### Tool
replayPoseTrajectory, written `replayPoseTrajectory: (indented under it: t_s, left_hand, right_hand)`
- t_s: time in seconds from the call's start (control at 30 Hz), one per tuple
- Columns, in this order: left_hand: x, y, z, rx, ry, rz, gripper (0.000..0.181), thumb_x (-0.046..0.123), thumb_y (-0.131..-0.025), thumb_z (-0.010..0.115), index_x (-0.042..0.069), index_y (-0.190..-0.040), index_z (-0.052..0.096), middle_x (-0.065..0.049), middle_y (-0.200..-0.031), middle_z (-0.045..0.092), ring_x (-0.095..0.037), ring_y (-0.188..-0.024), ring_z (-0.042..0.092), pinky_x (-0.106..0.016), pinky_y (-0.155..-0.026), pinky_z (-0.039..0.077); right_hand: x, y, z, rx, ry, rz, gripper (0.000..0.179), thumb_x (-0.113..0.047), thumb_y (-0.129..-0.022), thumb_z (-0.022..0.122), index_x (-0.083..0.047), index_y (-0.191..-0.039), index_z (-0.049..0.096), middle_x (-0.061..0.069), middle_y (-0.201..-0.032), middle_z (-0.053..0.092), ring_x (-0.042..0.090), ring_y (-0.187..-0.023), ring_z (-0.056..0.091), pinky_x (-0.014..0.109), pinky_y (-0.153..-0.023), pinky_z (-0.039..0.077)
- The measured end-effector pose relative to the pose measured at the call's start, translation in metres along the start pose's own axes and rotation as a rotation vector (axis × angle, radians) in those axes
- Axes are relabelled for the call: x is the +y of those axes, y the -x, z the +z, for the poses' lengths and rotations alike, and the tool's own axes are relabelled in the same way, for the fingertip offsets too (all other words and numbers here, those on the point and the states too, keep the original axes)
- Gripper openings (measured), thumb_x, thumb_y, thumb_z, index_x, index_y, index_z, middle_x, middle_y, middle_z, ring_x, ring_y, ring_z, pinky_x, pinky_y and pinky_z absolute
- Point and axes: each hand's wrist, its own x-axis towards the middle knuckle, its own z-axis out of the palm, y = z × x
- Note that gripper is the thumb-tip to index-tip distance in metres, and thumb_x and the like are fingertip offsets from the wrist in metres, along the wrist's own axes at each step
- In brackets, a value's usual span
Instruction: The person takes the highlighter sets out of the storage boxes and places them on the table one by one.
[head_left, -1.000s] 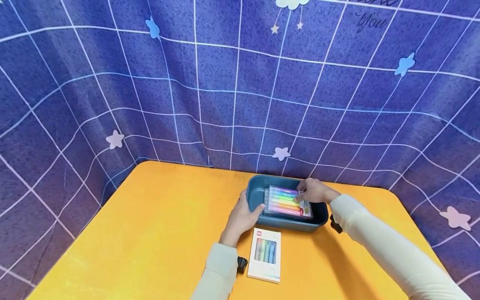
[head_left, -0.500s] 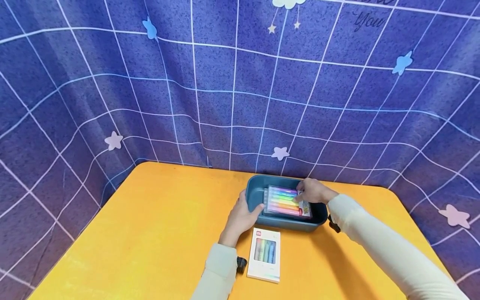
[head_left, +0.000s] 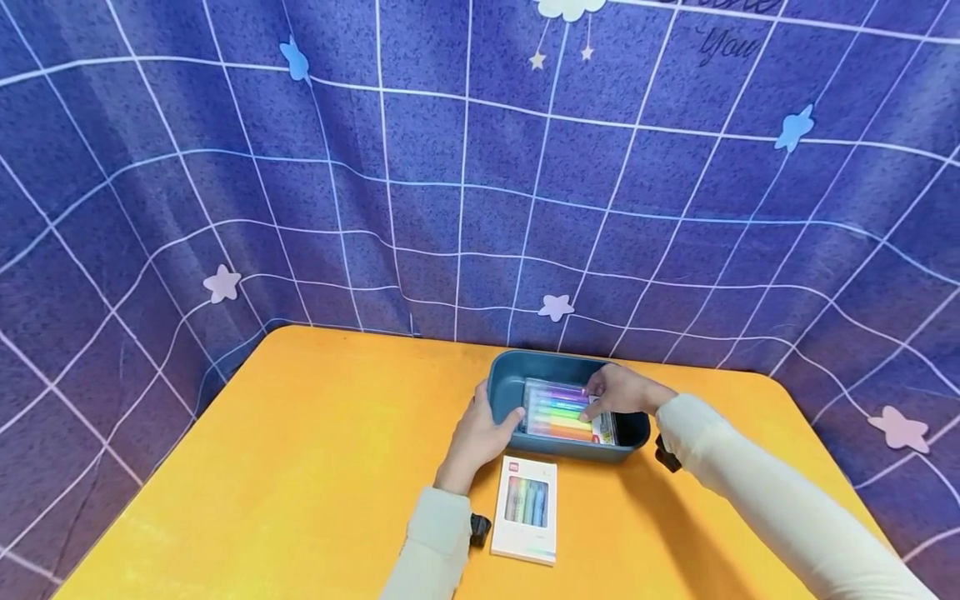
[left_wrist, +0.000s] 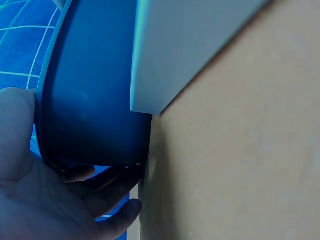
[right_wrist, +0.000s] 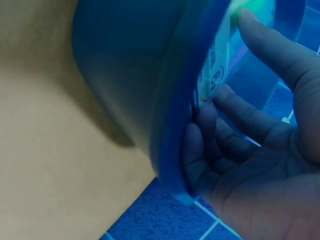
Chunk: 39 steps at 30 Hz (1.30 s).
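A dark blue rectangular bin stands near the back of the table. Inside it lies a clear-cased pack of rainbow-coloured highlighters. My left hand grips the bin's left end, thumb over the rim and fingers outside the wall. My right hand reaches over the bin's right end and pinches the pack by its labelled end, thumb on top. The fingertips at the pack's far edge are partly hidden by the bin wall in the right wrist view.
A white box with a window showing coloured pens lies flat on the yellow table, just in front of the bin. A blue grid-patterned curtain hangs behind and along the sides.
The highlighter pack has shifted slightly toward the near wall of the bin, and my right hand has moved with it. My left hand keeps its grip on the bin.
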Motion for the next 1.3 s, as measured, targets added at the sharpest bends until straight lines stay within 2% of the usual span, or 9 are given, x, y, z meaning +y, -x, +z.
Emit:
replayPoseTrajectory:
  t_s: [0.33,0.43,0.7,0.87,1.1,1.3]
  left_hand:
    - [0.0,0.002,0.001,-0.013,0.005,0.007,0.082,0.042,-0.098,0.062,0.007,-0.159,0.02,-0.02,-0.161,0.036,-0.043,-0.143,0.044,-0.063,-0.113,0.039]
    - [0.0,0.002,0.002,-0.014,0.005,0.004,0.082,0.043,-0.098,0.062,0.008,-0.16,0.02,-0.02,-0.161,0.036,-0.043,-0.143,0.044,-0.063,-0.112,0.04]
    - [0.001,0.003,0.005,-0.012,0.018,-0.014,0.082,0.041,-0.098,0.063,0.008,-0.16,0.02,-0.019,-0.161,0.036,-0.042,-0.143,0.044,-0.063,-0.113,0.039]
    - [0.001,0.003,0.006,-0.011,0.017,-0.018,0.082,0.042,-0.098,0.063,0.008,-0.16,0.02,-0.018,-0.162,0.036,-0.042,-0.142,0.044,-0.063,-0.113,0.039]
    - [0.002,0.004,0.004,-0.012,0.01,-0.018,0.083,0.043,-0.098,0.062,0.009,-0.16,0.02,-0.019,-0.162,0.036,-0.043,-0.142,0.044,-0.064,-0.112,0.039]
    - [-0.001,-0.001,0.003,-0.001,0.018,-0.019,0.081,0.04,-0.099,0.061,0.009,-0.161,0.019,-0.018,-0.163,0.034,-0.042,-0.146,0.041,-0.063,-0.115,0.036]
  right_hand:
    - [0.001,0.003,0.0,-0.018,-0.041,-0.006,0.048,-0.025,-0.08,0.085,0.004,-0.114,0.069,0.016,-0.111,0.073,0.022,-0.095,0.065,0.042,-0.089,0.057]
    - [0.002,0.004,0.0,-0.023,-0.071,0.014,0.047,-0.025,-0.08,0.085,0.004,-0.114,0.068,0.015,-0.112,0.072,0.02,-0.094,0.065,0.039,-0.088,0.057]
    - [0.002,0.003,0.001,-0.026,-0.1,0.025,0.032,-0.022,-0.081,0.084,-0.001,-0.097,0.066,0.007,-0.092,0.069,0.015,-0.081,0.058,0.028,-0.073,0.051]
    - [0.002,0.005,-0.001,-0.039,-0.129,0.03,0.035,-0.021,-0.081,0.083,0.001,-0.102,0.067,0.008,-0.095,0.07,0.017,-0.085,0.059,0.029,-0.076,0.052]
    - [-0.001,0.006,-0.006,-0.033,-0.117,0.004,0.037,-0.019,-0.082,0.083,0.003,-0.106,0.066,0.01,-0.099,0.068,0.017,-0.087,0.058,0.031,-0.079,0.052]
    - [-0.006,0.009,-0.011,-0.025,-0.129,-0.044,0.029,-0.013,-0.083,0.081,0.002,-0.102,0.066,0.006,-0.089,0.065,0.015,-0.081,0.052,0.028,-0.075,0.048]
